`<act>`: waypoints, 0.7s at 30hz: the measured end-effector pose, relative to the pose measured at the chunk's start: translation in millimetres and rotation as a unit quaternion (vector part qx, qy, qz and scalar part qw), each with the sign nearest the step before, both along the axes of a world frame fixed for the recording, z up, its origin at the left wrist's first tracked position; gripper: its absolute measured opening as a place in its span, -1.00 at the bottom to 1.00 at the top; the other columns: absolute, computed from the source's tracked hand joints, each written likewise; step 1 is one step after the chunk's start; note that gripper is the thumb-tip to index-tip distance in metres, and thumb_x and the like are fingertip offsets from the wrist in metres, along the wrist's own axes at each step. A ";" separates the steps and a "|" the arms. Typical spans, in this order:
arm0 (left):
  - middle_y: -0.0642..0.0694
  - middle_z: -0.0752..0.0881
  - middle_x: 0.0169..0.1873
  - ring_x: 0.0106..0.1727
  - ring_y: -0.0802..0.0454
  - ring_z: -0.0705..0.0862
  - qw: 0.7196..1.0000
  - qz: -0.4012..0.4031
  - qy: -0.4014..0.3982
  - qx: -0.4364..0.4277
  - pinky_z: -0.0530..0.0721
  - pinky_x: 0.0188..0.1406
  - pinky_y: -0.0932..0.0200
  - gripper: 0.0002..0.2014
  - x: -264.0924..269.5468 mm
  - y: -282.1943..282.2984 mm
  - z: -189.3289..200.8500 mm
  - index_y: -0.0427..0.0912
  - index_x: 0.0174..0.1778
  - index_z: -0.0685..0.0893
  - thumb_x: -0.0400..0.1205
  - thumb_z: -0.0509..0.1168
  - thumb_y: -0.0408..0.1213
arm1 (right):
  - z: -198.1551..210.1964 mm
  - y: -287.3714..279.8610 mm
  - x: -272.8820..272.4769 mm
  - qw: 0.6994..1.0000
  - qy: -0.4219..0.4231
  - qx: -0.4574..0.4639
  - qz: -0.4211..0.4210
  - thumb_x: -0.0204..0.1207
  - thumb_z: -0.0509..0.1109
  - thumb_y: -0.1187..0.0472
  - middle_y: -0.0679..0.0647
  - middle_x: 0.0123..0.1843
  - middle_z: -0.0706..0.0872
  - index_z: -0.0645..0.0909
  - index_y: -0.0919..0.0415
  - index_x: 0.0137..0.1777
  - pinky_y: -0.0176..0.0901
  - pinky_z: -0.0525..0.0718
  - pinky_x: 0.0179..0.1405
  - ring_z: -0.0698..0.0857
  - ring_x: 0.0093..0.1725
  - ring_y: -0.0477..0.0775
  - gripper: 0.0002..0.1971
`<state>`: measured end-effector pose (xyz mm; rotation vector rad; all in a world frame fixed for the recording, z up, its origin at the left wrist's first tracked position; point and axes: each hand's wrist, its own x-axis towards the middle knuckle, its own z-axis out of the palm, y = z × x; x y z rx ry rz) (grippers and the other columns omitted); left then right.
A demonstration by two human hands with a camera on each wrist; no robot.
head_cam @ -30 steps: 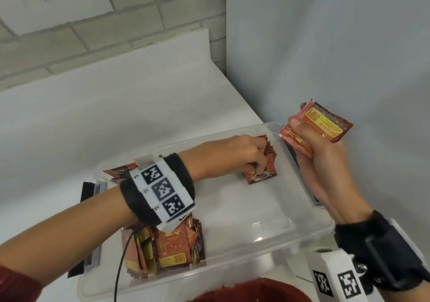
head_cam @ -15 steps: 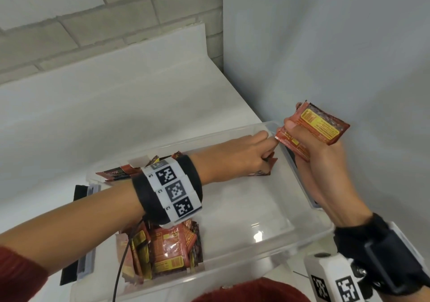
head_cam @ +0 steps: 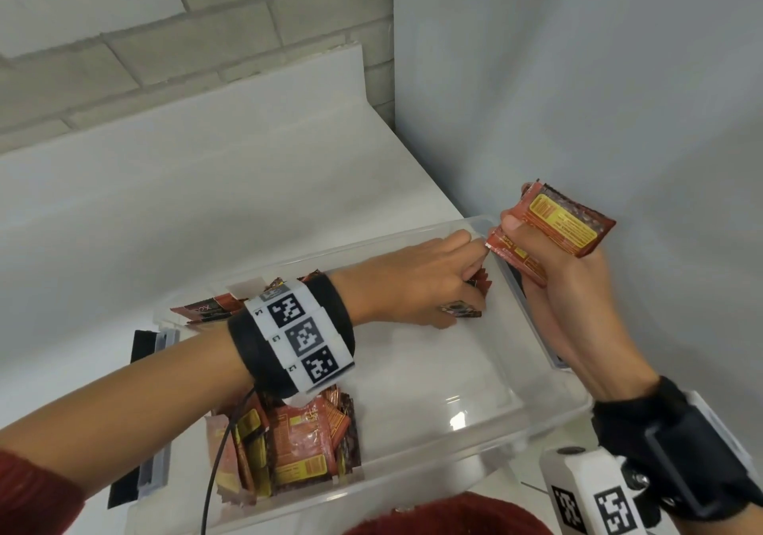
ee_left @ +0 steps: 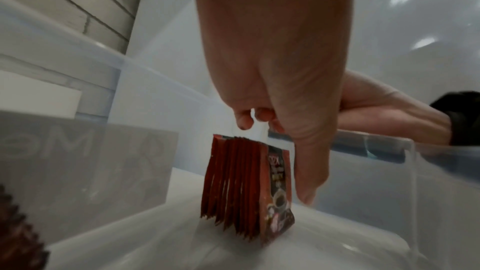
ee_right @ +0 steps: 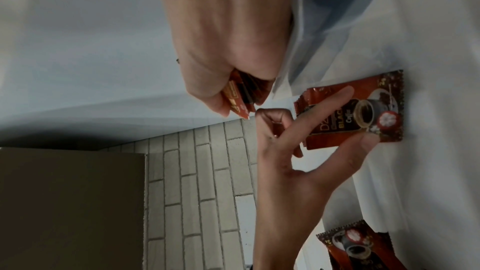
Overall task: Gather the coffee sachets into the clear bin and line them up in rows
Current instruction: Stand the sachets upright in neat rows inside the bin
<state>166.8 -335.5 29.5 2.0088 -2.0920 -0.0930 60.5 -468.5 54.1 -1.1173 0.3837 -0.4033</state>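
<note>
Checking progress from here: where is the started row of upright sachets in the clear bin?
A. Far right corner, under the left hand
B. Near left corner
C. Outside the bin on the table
A: the row of upright sachets stands on the clear bin floor under the left hand.

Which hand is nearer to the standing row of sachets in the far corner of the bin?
Left. The left hand touches the standing row of sachets inside the clear bin. The right hand is above the bin's right rim, gripping a bundle of sachets.
</note>
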 end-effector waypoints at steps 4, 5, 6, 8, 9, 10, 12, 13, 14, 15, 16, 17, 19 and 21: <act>0.05 0.41 -0.21 -0.16 0.30 0.27 0.992 0.051 0.114 0.016 0.46 -0.15 0.21 -0.81 11.5 8.0 20.9 -0.17 0.02 0.78 0.58 0.31 -0.25 | 2.7 2.3 1.0 1.000 -0.019 0.019 0.011 0.44 0.45 0.40 -0.02 -0.24 0.78 0.79 0.00 -0.23 -0.25 0.71 -0.10 0.77 -0.17 -0.07 -0.75; 0.06 0.47 -0.24 -0.19 0.29 0.35 0.987 0.080 0.138 0.017 0.50 -0.14 0.23 -0.79 14.7 11.1 28.8 -0.16 0.02 0.77 0.59 0.27 -0.24 | 3.9 3.2 0.4 0.999 -0.026 0.024 0.020 0.41 0.45 0.40 -0.02 -0.24 0.78 0.78 0.01 -0.20 -0.25 0.71 -0.10 0.77 -0.17 -0.08 -0.77; 0.05 0.54 -0.26 -0.22 0.24 0.44 0.981 0.110 0.159 0.005 0.52 -0.15 0.28 -0.79 17.2 14.1 36.6 -0.16 0.03 0.76 0.60 0.24 -0.24 | 5.4 4.2 -0.2 0.998 -0.034 0.028 0.033 0.39 0.45 0.39 -0.01 -0.23 0.77 0.76 0.03 -0.15 -0.25 0.72 -0.10 0.77 -0.17 -0.08 -0.78; 0.00 0.65 -0.25 -0.25 0.15 0.57 0.964 0.169 0.197 -0.053 0.54 -0.18 0.32 -0.79 20.6 20.5 49.4 -0.16 0.07 0.73 0.64 0.21 -0.27 | 7.9 5.8 -2.3 0.996 -0.040 0.033 0.072 0.35 0.43 0.36 0.00 -0.21 0.78 0.70 0.09 0.00 -0.22 0.75 -0.06 0.78 -0.14 -0.08 -0.74; -0.02 0.69 -0.22 -0.22 0.12 0.62 0.952 0.194 0.221 -0.085 0.58 -0.18 0.26 -0.80 19.9 22.6 54.8 -0.16 0.10 0.72 0.68 0.20 -0.26 | 8.8 7.0 -2.9 0.994 -0.034 0.037 0.092 0.34 0.43 0.35 -0.01 -0.20 0.80 0.68 0.11 0.06 -0.20 0.76 -0.04 0.79 -0.13 -0.08 -0.71; -0.02 0.71 -0.19 -0.18 0.10 0.66 0.938 0.210 0.252 -0.109 0.62 -0.15 0.18 -0.80 17.5 23.9 59.4 -0.17 0.12 0.70 0.70 0.21 -0.22 | 9.0 8.2 -3.3 0.992 -0.026 0.043 0.111 0.32 0.44 0.33 -0.01 -0.19 0.81 0.69 0.11 0.07 -0.17 0.77 -0.02 0.80 -0.12 -0.08 -0.69; -0.02 0.72 -0.16 -0.14 0.09 0.68 0.914 0.214 0.320 -0.127 0.67 -0.09 0.06 -0.74 10.1 24.2 66.1 -0.15 0.15 0.67 0.66 0.27 -0.08 | 8.1 11.0 -3.4 0.987 -0.012 0.053 0.150 0.24 0.50 0.25 0.04 -0.12 0.83 0.78 0.08 -0.01 -0.10 0.77 0.02 0.81 -0.07 -0.02 -0.71; -0.02 0.71 -0.17 -0.13 0.09 0.68 0.906 0.205 0.349 -0.124 0.68 -0.07 0.00 -0.70 5.9 23.8 67.8 -0.15 0.16 0.66 0.62 0.31 -0.05 | 7.2 11.6 -3.6 0.985 -0.006 0.055 0.166 0.20 0.52 0.21 0.08 -0.06 0.83 0.81 0.06 -0.04 -0.05 0.77 0.04 0.81 -0.03 0.02 -0.71; -0.02 0.70 -0.17 -0.14 0.10 0.67 0.898 0.196 0.374 -0.122 0.69 -0.04 -0.06 -0.69 2.5 23.2 68.1 -0.16 0.17 0.66 0.59 0.35 -0.07 | 6.7 12.1 -3.3 0.983 0.002 0.056 0.176 0.18 0.53 0.17 0.10 -0.02 0.83 0.83 0.03 -0.07 -0.02 0.78 0.04 0.81 -0.01 0.05 -0.72; -0.03 0.70 -0.18 -0.15 0.11 0.67 0.887 0.192 0.400 -0.127 0.68 -0.03 -0.10 -0.70 0.4 22.8 67.4 -0.19 0.16 0.66 0.58 0.40 -0.14 | 6.5 12.4 -3.2 0.982 0.010 0.058 0.180 0.16 0.53 0.15 0.10 -0.01 0.84 0.84 0.01 -0.09 -0.02 0.80 -0.01 0.82 -0.02 0.06 -0.72; -0.05 0.69 -0.19 -0.16 0.11 0.66 0.874 0.195 0.424 -0.135 0.68 -0.02 -0.09 -0.72 -0.2 22.4 66.8 -0.23 0.15 0.66 0.57 0.44 -0.22 | 5.9 11.5 -3.0 0.981 0.013 0.061 0.182 0.15 0.53 0.14 0.10 -0.03 0.84 0.84 -0.01 -0.12 -0.04 0.81 -0.07 0.82 -0.04 0.05 -0.74; -0.06 0.70 -0.20 -0.17 0.12 0.66 0.859 0.201 0.448 -0.144 0.68 -0.02 -0.04 -0.74 -0.2 22.5 66.3 -0.25 0.12 0.67 0.55 0.45 -0.28 | 5.7 10.4 -3.2 0.981 0.015 0.064 0.185 0.14 0.54 0.12 0.09 -0.04 0.83 0.84 -0.02 -0.13 -0.07 0.81 -0.11 0.82 -0.06 0.05 -0.74; -0.07 0.70 -0.20 -0.18 0.09 0.65 0.839 0.211 0.474 -0.165 0.67 -0.05 0.06 -0.81 -1.2 22.3 66.5 -0.27 0.03 0.69 0.52 0.46 -0.35 | 4.8 9.9 -3.1 0.979 0.018 0.065 0.195 0.08 0.63 0.06 0.09 -0.05 0.83 0.84 -0.01 -0.09 -0.08 0.81 -0.14 0.81 -0.08 0.04 -0.67; -0.08 0.72 -0.20 -0.17 0.02 0.65 0.833 0.218 0.472 -0.187 0.68 -0.04 -0.03 -0.88 -2.9 22.7 68.5 -0.26 -0.07 0.70 0.52 0.46 -0.38 | 2.1 9.2 -2.2 0.978 0.022 0.075 0.196 -0.08 0.75 -0.10 0.11 -0.05 0.82 0.79 0.06 0.06 -0.06 0.81 -0.18 0.81 -0.11 0.05 -0.37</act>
